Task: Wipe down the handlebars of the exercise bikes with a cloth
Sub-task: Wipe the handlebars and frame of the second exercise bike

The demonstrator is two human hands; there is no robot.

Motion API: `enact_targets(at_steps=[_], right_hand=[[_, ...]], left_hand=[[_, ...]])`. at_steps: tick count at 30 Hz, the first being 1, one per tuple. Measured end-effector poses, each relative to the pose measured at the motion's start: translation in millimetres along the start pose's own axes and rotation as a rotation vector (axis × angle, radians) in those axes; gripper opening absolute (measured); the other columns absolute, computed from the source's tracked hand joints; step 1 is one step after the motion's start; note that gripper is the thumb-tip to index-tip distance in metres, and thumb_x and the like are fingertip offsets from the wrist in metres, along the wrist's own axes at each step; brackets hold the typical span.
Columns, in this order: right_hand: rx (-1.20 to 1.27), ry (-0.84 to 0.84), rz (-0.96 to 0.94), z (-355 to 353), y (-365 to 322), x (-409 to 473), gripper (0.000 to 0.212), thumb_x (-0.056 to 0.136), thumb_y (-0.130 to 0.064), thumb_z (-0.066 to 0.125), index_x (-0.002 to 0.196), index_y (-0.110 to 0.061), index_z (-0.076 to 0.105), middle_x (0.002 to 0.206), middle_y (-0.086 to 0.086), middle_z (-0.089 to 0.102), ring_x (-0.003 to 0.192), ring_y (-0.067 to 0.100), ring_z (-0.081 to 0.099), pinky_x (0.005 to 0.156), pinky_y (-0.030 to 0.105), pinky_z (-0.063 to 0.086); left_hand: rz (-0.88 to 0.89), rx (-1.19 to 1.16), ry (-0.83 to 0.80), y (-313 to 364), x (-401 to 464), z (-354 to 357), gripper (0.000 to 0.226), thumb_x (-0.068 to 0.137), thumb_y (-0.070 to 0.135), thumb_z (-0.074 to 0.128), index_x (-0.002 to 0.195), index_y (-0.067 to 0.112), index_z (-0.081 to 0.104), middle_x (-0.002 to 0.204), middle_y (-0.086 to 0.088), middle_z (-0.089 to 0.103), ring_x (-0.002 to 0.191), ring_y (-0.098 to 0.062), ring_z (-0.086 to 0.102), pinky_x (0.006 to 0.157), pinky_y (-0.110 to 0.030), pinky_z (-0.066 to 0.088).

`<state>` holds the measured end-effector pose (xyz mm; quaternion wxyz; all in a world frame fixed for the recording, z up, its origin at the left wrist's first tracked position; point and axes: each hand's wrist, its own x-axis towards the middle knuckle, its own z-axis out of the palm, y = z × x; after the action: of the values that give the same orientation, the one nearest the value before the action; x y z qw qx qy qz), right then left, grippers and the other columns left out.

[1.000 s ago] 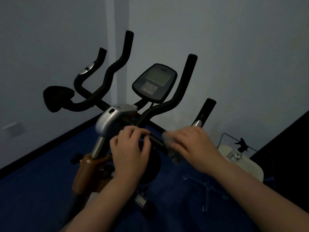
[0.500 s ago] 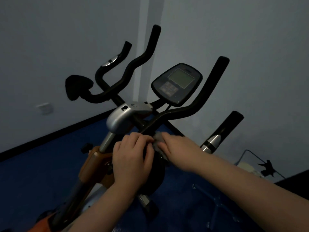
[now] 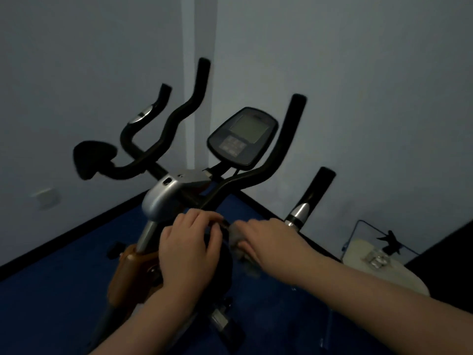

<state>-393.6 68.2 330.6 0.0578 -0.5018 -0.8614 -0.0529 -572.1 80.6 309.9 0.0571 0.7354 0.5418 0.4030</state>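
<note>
An exercise bike with black foam handlebars [image 3: 266, 172] and a grey console [image 3: 243, 137] stands in a dim corner. My left hand [image 3: 189, 248] curls over the near crossbar beside the silver stem cover [image 3: 163, 198]. My right hand [image 3: 271, 239] presses a grey cloth [image 3: 243, 254] around the same bar, just right of the left hand. The bar under both hands is mostly hidden. The right outer grip [image 3: 317, 193], with a silver sensor band, rises behind my right wrist.
Walls close in behind and to the left, with a socket [image 3: 47, 198] low on the left wall. A blue floor mat [image 3: 51, 290] lies below. A white rounded object with a black clamp [image 3: 384, 265] sits at the right, beside a dark panel.
My right hand with the cloth slid left along the bar toward my left hand, then a little back to the right. The view shifted. My left hand kept its grip.
</note>
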Motion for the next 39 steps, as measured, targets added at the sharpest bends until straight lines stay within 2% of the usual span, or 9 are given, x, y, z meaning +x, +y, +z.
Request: enact_targets(at_steps=[3, 8, 10, 16, 21, 23, 27, 33, 39], right_hand=[[-0.131, -0.007, -0.137, -27.5, 47.4, -30.9, 0.033, 0.094, -0.029, 0.04, 0.114, -0.016, 0.063, 0.1, 0.002, 0.065, 0.089, 0.022, 0.059, 0.087, 0.034, 0.047], [-0.061, 0.28, 0.272, -24.6, 65.2, -25.6, 0.029, 0.083, -0.028, 0.043, 0.085, -0.017, 0.07, 0.089, -0.001, 0.065, 0.097, 0.022, 0.057, 0.115, 0.042, 0.021], [0.007, 0.406, 0.339, 10.0, 34.9, -22.5, 0.025, 0.083, -0.035, 0.052, 0.075, -0.018, 0.068, 0.08, -0.005, 0.063, 0.097, 0.019, 0.055, 0.112, 0.047, 0.024], [-0.226, 0.375, -0.146, -26.0, 99.2, -23.7, 0.02, 0.084, -0.024, 0.056, 0.077, -0.013, 0.071, 0.077, 0.002, 0.069, 0.079, 0.024, 0.065, 0.098, 0.039, 0.043], [-0.024, 0.644, 0.257, 12.8, 55.2, -18.0, 0.017, 0.079, -0.017, 0.055, 0.066, -0.012, 0.066, 0.071, 0.002, 0.065, 0.081, 0.025, 0.062, 0.102, 0.036, 0.036], [0.015, 0.739, 0.195, 46.2, 23.7, -23.3, 0.013, 0.077, -0.016, 0.057, 0.069, -0.013, 0.066, 0.073, 0.002, 0.064, 0.086, 0.025, 0.061, 0.102, 0.033, 0.035], [-0.173, 0.506, -0.226, 24.0, 62.3, -26.2, 0.02, 0.083, -0.029, 0.058, 0.081, -0.014, 0.07, 0.078, 0.002, 0.067, 0.078, 0.023, 0.062, 0.089, 0.034, 0.046], [-0.46, 0.335, -0.453, -64.4, 153.7, 6.4, 0.028, 0.087, -0.03, 0.053, 0.065, -0.015, 0.061, 0.06, 0.003, 0.059, 0.057, 0.025, 0.057, 0.063, 0.031, 0.051], [-0.041, 0.744, 0.299, -36.1, 133.0, 1.6, 0.039, 0.09, -0.033, 0.046, 0.066, -0.008, 0.063, 0.06, 0.008, 0.061, 0.052, 0.026, 0.057, 0.046, 0.029, 0.042]], left_hand=[[0.089, -0.171, -0.067, 22.2, 21.3, 8.0, 0.017, 0.086, 0.028, 0.05, 0.095, 0.024, 0.064, 0.092, 0.011, 0.059, 0.082, -0.01, 0.056, 0.069, -0.034, 0.047], [0.077, -0.085, -0.225, 40.2, 35.8, 29.5, 0.019, 0.089, 0.032, 0.053, 0.105, 0.029, 0.064, 0.098, 0.012, 0.063, 0.089, -0.012, 0.062, 0.074, -0.037, 0.05], [0.075, -0.075, -0.204, 33.2, 31.3, 30.7, 0.017, 0.088, 0.036, 0.052, 0.1, 0.034, 0.063, 0.088, 0.014, 0.063, 0.077, -0.008, 0.062, 0.063, -0.029, 0.049], [0.036, -0.052, -0.214, 31.4, 29.7, 29.4, 0.013, 0.085, 0.038, 0.054, 0.095, 0.036, 0.062, 0.08, 0.017, 0.061, 0.064, -0.004, 0.059, 0.057, -0.025, 0.046], [0.007, -0.069, -0.193, 31.4, 28.2, 28.4, 0.012, 0.084, 0.037, 0.054, 0.092, 0.036, 0.062, 0.075, 0.016, 0.06, 0.059, -0.004, 0.056, 0.051, -0.021, 0.04], [0.002, -0.083, -0.183, 30.6, 27.9, 28.8, 0.01, 0.084, 0.036, 0.055, 0.092, 0.036, 0.062, 0.074, 0.017, 0.059, 0.057, -0.003, 0.054, 0.049, -0.016, 0.036], [0.023, -0.065, -0.183, 32.8, 29.0, 28.1, 0.008, 0.083, 0.034, 0.059, 0.09, 0.033, 0.063, 0.073, 0.017, 0.058, 0.056, -0.003, 0.054, 0.052, -0.023, 0.042], [-0.02, -0.067, -0.205, 31.4, 28.3, 27.8, 0.009, 0.083, 0.036, 0.056, 0.09, 0.036, 0.063, 0.063, 0.02, 0.05, 0.051, 0.004, 0.046, 0.049, -0.01, 0.028], [-0.03, -0.053, -0.199, 32.2, 28.4, 28.8, 0.009, 0.084, 0.036, 0.056, 0.09, 0.036, 0.063, 0.069, 0.017, 0.055, 0.057, -0.004, 0.052, 0.052, -0.023, 0.038]])
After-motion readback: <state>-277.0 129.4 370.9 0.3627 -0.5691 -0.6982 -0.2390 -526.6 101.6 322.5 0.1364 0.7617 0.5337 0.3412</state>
